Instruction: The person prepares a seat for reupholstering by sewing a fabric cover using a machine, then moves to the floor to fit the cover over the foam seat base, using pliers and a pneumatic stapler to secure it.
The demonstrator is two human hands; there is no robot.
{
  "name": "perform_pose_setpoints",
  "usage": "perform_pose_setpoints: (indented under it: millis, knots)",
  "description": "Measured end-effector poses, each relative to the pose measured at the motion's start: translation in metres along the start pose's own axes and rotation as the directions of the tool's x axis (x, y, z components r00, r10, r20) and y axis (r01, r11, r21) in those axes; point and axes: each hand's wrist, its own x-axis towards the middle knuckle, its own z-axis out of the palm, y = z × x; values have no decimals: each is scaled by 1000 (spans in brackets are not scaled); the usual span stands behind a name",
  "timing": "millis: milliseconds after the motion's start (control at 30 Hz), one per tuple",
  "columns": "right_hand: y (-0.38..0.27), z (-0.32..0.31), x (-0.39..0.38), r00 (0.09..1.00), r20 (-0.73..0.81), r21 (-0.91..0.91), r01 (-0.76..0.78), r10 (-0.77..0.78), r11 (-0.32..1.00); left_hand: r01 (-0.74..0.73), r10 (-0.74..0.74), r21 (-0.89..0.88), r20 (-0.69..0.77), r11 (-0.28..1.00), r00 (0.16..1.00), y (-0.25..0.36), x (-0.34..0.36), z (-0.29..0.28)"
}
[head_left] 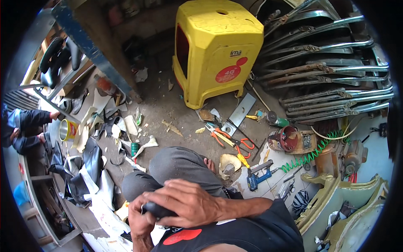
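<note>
While one yellow stool [216, 46] stands behind, both hands' fingers [168, 201] clench one black handle [158, 209].

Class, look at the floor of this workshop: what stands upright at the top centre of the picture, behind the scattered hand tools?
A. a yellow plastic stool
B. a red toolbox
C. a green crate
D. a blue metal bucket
A: a yellow plastic stool stands on the floor beyond the orange-handled pliers.

Bare floor [168, 105] ahead of the grip, beyond the raised knee [176, 166]. Pliers [222, 136] and staple gun [258, 176] clutter the right; scraps [98, 176] crowd the left; yellow stool [214, 50] blocks farther ahead.
</note>
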Motion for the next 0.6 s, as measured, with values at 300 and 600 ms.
perform_pose_setpoints:
  millis: [300,600]
  knots:
    - [6,-61,24,912,-352,-360,76,-211,930,-499,509,104,-129,860,851,74,6,9]
    - [174,-128,-342,128,-222,-715,-695,967,-72,-744,601,651,538,149,591,105,186,62]
